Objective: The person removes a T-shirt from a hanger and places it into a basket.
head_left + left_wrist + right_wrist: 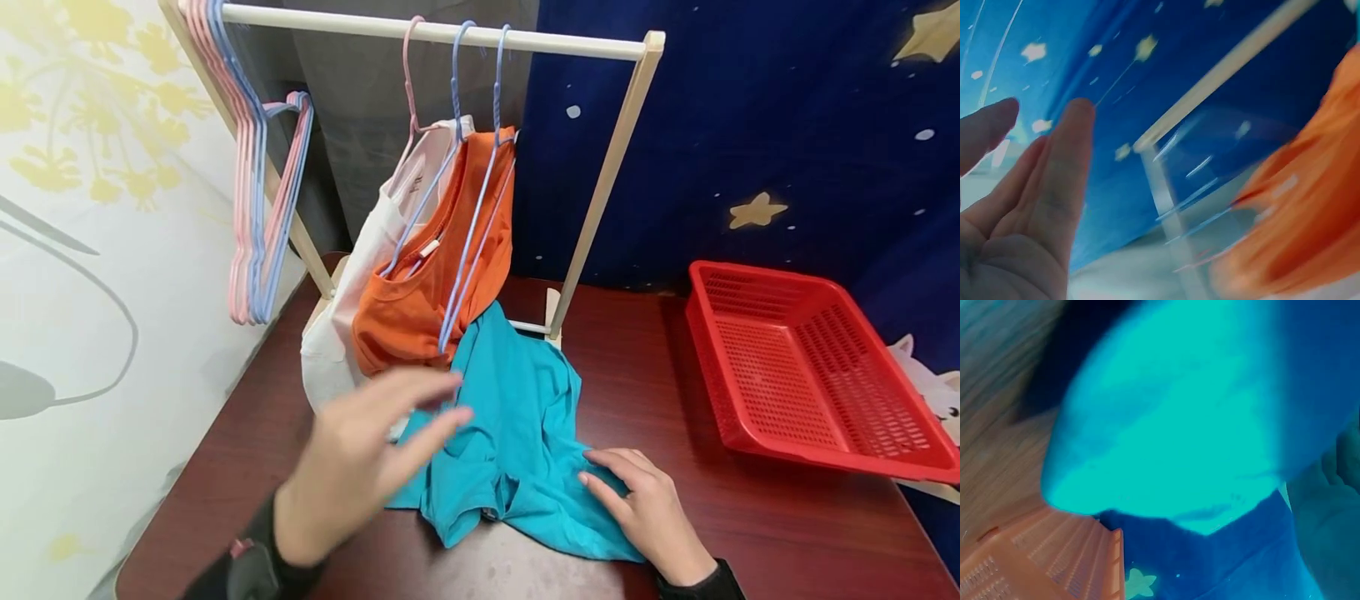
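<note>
A teal shirt lies spread and rumpled on the table, its upper end against the hanging orange shirt. My right hand rests at the teal shirt's right side, thumb and fingers apart on the cloth. In the right wrist view the teal cloth fills the middle, with part of that hand at the right edge. Blurred, my left hand is raised over the teal shirt's left side, thumb and fingers spread with nothing between them. The left wrist view shows its extended fingers apart from the orange cloth.
A wooden rack stands at the back, holding a white shirt beside the orange one on pink and blue hangers. Several bare hangers hang at its left end. A red basket sits at the right on the dark table.
</note>
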Demonstrator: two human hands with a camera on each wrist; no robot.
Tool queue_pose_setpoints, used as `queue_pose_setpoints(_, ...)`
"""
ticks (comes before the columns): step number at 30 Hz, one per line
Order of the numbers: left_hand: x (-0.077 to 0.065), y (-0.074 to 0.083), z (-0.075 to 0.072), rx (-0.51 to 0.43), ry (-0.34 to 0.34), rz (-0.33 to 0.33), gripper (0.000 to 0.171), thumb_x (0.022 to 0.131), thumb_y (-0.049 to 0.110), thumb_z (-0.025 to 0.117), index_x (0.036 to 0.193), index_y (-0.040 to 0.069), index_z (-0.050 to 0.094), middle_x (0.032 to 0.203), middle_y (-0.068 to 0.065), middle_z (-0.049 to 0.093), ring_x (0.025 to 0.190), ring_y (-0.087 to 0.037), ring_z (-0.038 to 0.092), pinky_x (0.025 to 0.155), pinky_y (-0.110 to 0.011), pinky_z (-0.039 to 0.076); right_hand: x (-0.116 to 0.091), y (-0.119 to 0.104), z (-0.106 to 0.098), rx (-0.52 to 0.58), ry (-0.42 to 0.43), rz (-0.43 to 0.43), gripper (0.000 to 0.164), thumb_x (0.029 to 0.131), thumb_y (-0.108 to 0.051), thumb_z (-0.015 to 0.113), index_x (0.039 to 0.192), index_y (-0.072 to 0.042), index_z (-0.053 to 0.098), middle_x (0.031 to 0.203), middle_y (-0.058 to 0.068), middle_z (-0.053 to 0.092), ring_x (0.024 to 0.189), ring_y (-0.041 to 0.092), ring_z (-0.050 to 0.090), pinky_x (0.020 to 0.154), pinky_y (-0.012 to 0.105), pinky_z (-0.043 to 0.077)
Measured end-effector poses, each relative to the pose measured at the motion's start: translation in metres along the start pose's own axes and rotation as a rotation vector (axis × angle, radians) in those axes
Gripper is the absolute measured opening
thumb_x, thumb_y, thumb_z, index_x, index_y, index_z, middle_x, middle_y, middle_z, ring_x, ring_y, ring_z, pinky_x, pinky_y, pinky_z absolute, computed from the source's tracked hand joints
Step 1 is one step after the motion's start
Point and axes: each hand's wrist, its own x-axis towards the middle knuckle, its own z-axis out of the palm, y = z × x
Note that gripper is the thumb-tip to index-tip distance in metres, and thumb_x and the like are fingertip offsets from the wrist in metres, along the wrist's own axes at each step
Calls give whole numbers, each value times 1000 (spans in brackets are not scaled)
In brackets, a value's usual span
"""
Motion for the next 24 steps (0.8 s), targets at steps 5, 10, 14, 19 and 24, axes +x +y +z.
queue_pose_setpoints(5,-84,-16,41,-17,-24,-251,33,74,11,74,106,9,64,93,0,65,77,-5,61,68,-15,51,0,-1,3,-49,-46,10,34,77,-33,72,107,-18,66,103,-11,62,95,6,56,78,20,49)
queue_pose_setpoints(10,-124,-39,59,8,-42,-494,31,80,16,70,109,10,63,94,-4,65,74,-7,65,65,-17,52,2,-7,9,-80,-177,64,56,74,-45,71,120,-18,59,115,-3,57,106,15,52,83,35,50)
queue_pose_setpoints(14,-130,-42,61,-7,-70,-561,30,82,19,67,110,10,62,95,-6,65,75,-8,65,66,-17,52,6,-13,16,-123,-298,113,73,69,-52,71,132,-21,48,126,7,50,113,25,47,87,45,47)
queue_pose_setpoints(19,-133,-44,64,-8,-56,-577,29,82,20,68,108,8,63,96,-6,65,74,-6,65,66,-15,52,11,-15,25,-175,-362,115,73,72,-39,74,135,-20,44,111,5,56,98,20,55,78,38,50)
queue_pose_setpoints(24,-134,-45,65,-14,-48,-580,28,81,20,69,107,10,64,94,-5,66,75,-3,64,66,-11,50,10,-18,25,-196,-347,104,45,79,-20,70,122,-14,58,99,1,61,92,21,60,76,37,52)
